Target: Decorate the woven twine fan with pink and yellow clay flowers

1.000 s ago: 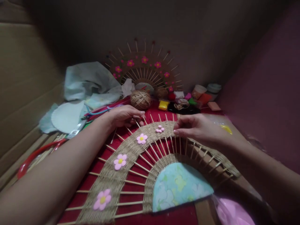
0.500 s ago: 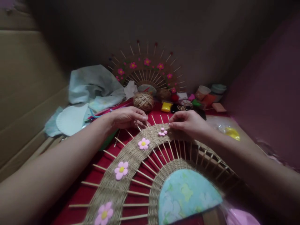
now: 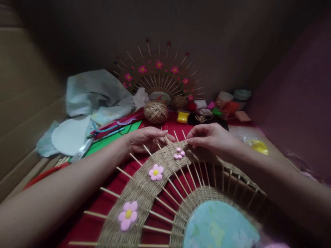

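Woven twine fan (image 3: 144, 181) under both hands, with pink flowers along its band

In the head view, the fan fills the lower half, from about 4 o'clock to 7 o'clock, over red cloth (image 3: 95, 203). Coarse tan twine is woven across pale, thin sticks into a broad outer arch and a narrower inner one, which borders a smooth, rounded light-blue panel (image 3: 207, 227) with a faint pattern. Two puffy pink flowers (image 3: 156, 172) have yellow centres; a cluster of small pink petals (image 3: 179, 153) sits nearer the hands.

The left hand (image 3: 148, 139), toward 8 o'clock of centre, has its fingers curled at the stick tips beyond the outer edge; whether they grip is unclear. The right hand (image 3: 207, 136), toward 4 o'clock, has thumb and forefinger tips together at that edge; anything between them cannot be made out.

Between 2 and 3 o'clock stand a translucent cup (image 3: 223, 100) and a lidded jar (image 3: 242, 98), contents unclear. Past the right wrist, a clear plastic bag (image 3: 254, 144) holds something yellow.

A twine ball (image 3: 156, 112) lies near centre, toward 11 o'clock, before a second flowered fan (image 3: 159, 70) at 12. Toward 9 o'clock are a white scalloped disc (image 3: 69, 136) and a green sheet (image 3: 99, 146). The right forearm hides part of the fan's far side.
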A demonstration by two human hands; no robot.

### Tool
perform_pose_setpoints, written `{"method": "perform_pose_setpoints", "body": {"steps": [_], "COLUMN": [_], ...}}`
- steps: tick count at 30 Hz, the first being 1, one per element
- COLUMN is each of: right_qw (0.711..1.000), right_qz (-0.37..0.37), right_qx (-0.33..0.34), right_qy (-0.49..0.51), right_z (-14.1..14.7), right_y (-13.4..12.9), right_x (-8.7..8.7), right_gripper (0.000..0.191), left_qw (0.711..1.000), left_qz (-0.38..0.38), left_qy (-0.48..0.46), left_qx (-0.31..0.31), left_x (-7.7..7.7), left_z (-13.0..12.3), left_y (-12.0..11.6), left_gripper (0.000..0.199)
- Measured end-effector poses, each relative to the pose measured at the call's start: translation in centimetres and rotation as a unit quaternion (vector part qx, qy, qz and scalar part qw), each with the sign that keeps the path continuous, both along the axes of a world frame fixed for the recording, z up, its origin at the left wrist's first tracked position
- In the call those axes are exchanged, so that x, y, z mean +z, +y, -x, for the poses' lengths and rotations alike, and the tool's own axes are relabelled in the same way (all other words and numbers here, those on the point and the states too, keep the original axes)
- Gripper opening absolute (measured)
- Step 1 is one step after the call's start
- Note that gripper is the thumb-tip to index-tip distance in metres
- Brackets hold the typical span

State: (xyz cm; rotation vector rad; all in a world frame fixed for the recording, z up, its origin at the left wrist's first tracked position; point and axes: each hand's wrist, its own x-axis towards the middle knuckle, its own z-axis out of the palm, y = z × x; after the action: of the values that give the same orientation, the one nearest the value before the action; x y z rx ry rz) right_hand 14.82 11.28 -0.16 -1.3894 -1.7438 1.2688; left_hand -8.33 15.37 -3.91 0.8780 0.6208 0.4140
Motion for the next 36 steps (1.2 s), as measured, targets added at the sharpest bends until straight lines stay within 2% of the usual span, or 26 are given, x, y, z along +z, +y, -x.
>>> {"method": "perform_pose_setpoints", "body": {"steps": [5, 8, 10, 14, 20, 23, 31, 36], "right_qw": [1.0, 0.998, 0.994, 0.959, 0.9, 0.883, 0.869, 0.824], "right_qz": [-0.003, 0.001, -0.038, -0.201, -0.343, -0.371, -0.383, -0.465], "right_qx": [0.014, 0.055, 0.092, 0.161, 0.216, 0.225, 0.255, 0.244], "right_qy": [-0.01, -0.004, -0.037, -0.118, -0.161, -0.177, -0.181, -0.213], "right_z": [-0.2, 0.1, 0.6, 1.2, 1.2, 1.2, 1.1, 1.0], "right_y": [-0.3, -0.8, -1.2, -1.6, -1.2, -1.3, -1.8, -1.7], "right_x": [0.2, 0.6, 0.8, 0.5, -0.8, -1.0, -0.8, -1.6], "right_gripper": [0.003, 0.002, 0.001, 0.005, 0.014, 0.017, 0.023, 0.025], "left_qw": [1.0, 0.999, 0.999, 0.999, 0.999, 0.998, 0.997, 0.998], "left_qz": [0.013, 0.019, 0.024, 0.025, 0.022, 0.029, 0.04, 0.022], "left_qy": [-0.012, -0.027, -0.036, -0.035, -0.042, -0.047, -0.069, -0.052], "left_qx": [-0.02, -0.018, -0.01, -0.003, 0.013, 0.005, 0.002, 0.013], "left_x": [0.1, -0.1, -0.4, -0.5, -0.3, -0.3, -0.5, -0.4], "left_z": [-0.8, -0.8, -0.7, -0.8, -0.9, -1.0, -0.9, -0.9], "left_y": [-0.9, -1.2, -1.3, -1.3, -1.4, -1.5, -1.4, -1.4], "left_gripper": [0.039, 0.044, 0.045, 0.046, 0.038, 0.038, 0.04, 0.036]}}
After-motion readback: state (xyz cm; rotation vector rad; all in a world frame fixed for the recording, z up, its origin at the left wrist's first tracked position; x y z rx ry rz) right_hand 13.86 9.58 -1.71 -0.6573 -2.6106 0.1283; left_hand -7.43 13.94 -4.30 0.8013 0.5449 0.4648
